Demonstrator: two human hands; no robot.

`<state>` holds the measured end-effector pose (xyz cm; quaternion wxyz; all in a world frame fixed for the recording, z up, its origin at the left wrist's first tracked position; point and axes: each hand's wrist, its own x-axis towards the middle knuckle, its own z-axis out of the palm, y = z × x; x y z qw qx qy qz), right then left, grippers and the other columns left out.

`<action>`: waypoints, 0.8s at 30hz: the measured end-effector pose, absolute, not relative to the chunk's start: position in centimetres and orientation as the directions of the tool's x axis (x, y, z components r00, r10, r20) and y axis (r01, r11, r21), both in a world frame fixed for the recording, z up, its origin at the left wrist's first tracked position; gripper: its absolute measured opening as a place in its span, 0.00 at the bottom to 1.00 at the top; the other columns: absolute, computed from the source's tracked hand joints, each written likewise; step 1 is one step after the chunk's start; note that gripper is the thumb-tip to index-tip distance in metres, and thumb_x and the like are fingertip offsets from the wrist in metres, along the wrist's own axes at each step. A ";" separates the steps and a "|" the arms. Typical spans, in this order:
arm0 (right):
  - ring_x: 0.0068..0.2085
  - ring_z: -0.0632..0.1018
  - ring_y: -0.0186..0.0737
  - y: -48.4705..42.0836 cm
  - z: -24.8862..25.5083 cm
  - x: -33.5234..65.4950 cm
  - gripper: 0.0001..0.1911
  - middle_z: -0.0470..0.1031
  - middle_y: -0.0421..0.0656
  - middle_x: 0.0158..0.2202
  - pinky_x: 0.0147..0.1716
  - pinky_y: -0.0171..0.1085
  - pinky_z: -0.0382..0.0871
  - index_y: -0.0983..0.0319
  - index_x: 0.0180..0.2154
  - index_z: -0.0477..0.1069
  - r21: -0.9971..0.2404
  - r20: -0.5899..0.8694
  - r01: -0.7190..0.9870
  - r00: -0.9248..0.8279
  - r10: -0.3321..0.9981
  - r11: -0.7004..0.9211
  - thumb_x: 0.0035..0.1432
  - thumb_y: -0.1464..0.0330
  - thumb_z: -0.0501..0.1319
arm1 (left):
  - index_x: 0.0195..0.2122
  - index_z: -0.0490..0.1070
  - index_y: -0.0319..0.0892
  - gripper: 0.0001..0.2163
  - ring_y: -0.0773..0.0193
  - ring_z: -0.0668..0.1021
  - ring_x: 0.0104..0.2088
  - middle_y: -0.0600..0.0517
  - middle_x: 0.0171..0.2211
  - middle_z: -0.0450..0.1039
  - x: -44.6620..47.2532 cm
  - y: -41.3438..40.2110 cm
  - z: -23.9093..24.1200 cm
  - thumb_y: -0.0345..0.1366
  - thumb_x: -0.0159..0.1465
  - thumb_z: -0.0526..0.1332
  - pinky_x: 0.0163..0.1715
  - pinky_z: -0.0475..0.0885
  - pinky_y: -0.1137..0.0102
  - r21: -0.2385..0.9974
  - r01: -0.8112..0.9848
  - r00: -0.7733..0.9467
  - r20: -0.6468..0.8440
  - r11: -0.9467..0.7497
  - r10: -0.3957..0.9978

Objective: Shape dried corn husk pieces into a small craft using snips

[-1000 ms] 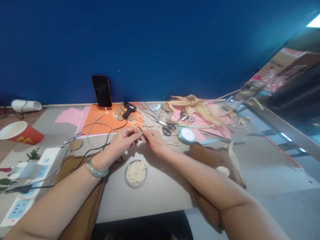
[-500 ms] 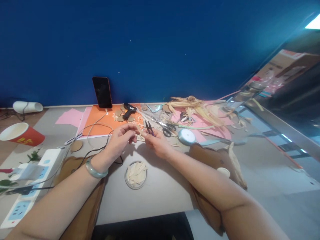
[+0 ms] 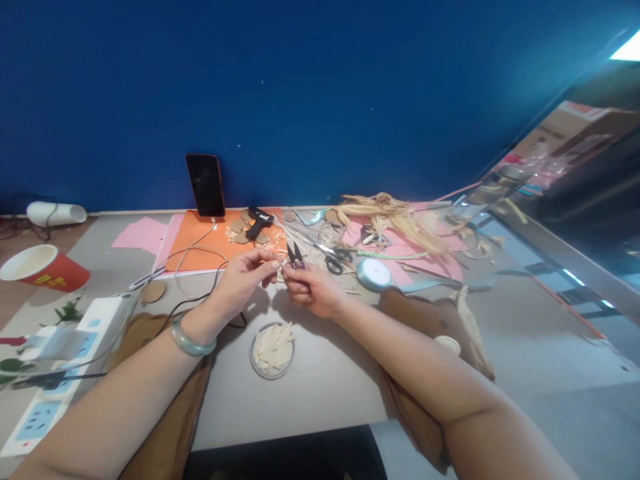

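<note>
My left hand [image 3: 243, 281] pinches a small pale husk strip [image 3: 279, 264] between thumb and fingertips above the table. My right hand [image 3: 313, 290] is closed round small purple-handled snips [image 3: 295, 255], whose two blades point up and stand apart right beside the strip. Both hands meet near the middle of the grey table [image 3: 310, 387]. Just below them sits a round clear dish [image 3: 271, 348] filled with several cut pale strips. A green bangle [image 3: 191, 339] circles my left wrist.
Behind the hands lie black scissors [image 3: 335, 258], a black glue gun [image 3: 259, 221] on orange paper [image 3: 200, 243], a phone [image 3: 205, 184] against the blue wall, a ribbon roll [image 3: 373, 272] and dried husks [image 3: 395, 217]. A red paper cup [image 3: 43, 269] and power strip [image 3: 75, 340] sit left.
My right hand, which a second ago held the strip together with my left, now holds the snips with their blades raised next to the strip. The hands stay in the same place.
</note>
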<state>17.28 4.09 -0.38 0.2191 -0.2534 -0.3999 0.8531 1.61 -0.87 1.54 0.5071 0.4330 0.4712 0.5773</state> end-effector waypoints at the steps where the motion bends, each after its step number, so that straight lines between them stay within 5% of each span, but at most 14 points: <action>1: 0.17 0.44 0.24 4.0 -0.5 17.1 0.19 0.47 0.28 0.16 0.15 0.27 0.36 0.60 0.27 0.57 -0.832 -0.233 -0.186 -0.738 0.634 -0.523 0.52 0.58 0.65 | 0.28 0.73 0.39 0.10 0.72 0.71 0.22 0.55 0.22 0.71 1.6 -0.8 1.5 0.40 0.52 0.70 0.22 0.64 0.74 0.985 -0.170 -0.126 0.016 -0.037 0.992; 4: 0.17 0.49 0.26 3.6 -0.9 16.8 0.23 0.50 0.30 0.15 0.15 0.30 0.40 0.60 0.28 0.60 -0.946 -0.120 -0.169 -0.609 0.784 -0.275 0.58 0.47 0.56 | 0.28 0.73 0.38 0.11 0.72 0.71 0.21 0.55 0.21 0.71 1.5 -0.8 1.3 0.41 0.52 0.70 0.22 0.64 0.75 0.988 -0.155 -0.150 -0.016 -0.007 0.989; 9: 0.18 0.55 0.29 3.5 -1.7 16.8 0.27 0.53 0.33 0.16 0.17 0.33 0.46 0.60 0.26 0.60 -0.998 0.015 -0.055 -0.543 0.840 -0.018 0.59 0.43 0.50 | 0.25 0.72 0.38 0.12 0.71 0.71 0.20 0.54 0.18 0.71 1.6 -0.9 1.2 0.43 0.54 0.68 0.22 0.64 0.75 0.988 -0.147 -0.084 -0.069 0.056 0.994; 24: 0.21 0.58 0.31 3.4 -2.4 16.6 0.26 0.56 0.34 0.19 0.21 0.34 0.51 0.60 0.24 0.58 -0.996 0.088 -0.026 -0.564 0.821 0.089 0.63 0.47 0.49 | 0.24 0.72 0.38 0.12 0.70 0.71 0.20 0.53 0.18 0.72 1.9 -1.1 0.9 0.42 0.55 0.67 0.23 0.66 0.74 0.989 -0.120 -0.057 -0.094 0.087 0.994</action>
